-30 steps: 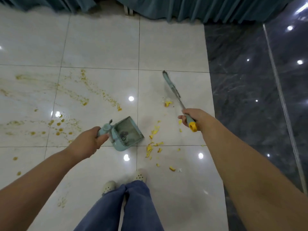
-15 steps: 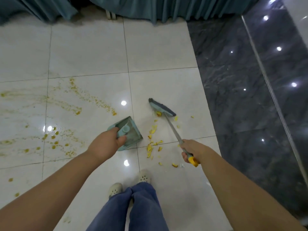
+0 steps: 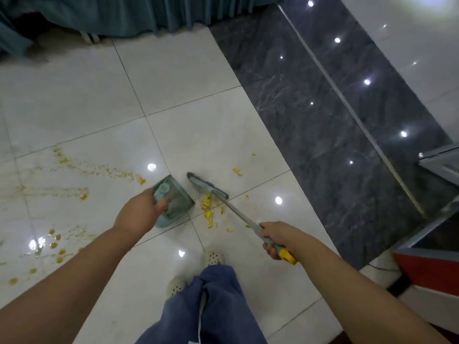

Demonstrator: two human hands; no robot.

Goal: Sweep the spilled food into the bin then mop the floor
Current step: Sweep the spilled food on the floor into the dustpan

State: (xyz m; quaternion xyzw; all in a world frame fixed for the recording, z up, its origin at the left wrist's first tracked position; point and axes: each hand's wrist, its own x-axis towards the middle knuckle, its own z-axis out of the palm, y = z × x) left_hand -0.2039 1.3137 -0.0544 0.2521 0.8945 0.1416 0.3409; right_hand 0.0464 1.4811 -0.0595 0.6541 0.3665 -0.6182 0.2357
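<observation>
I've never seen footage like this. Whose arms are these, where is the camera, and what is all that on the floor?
There is no machine here: these are a person's two bare arms, filmed by one wide-angle camera worn on the head, looking down. That is why their own trousers and shoes show at the bottom. The left hand grips a pale green dustpan resting on the white tiled floor. The right hand grips the handle of a small broom, whose head sits on the floor just right of the dustpan. Between them lies a little heap of yellow food scraps; a few more pieces lie farther out, and yellowish smears streak the tiles to the left. No bin or mop shows in this picture.
</observation>
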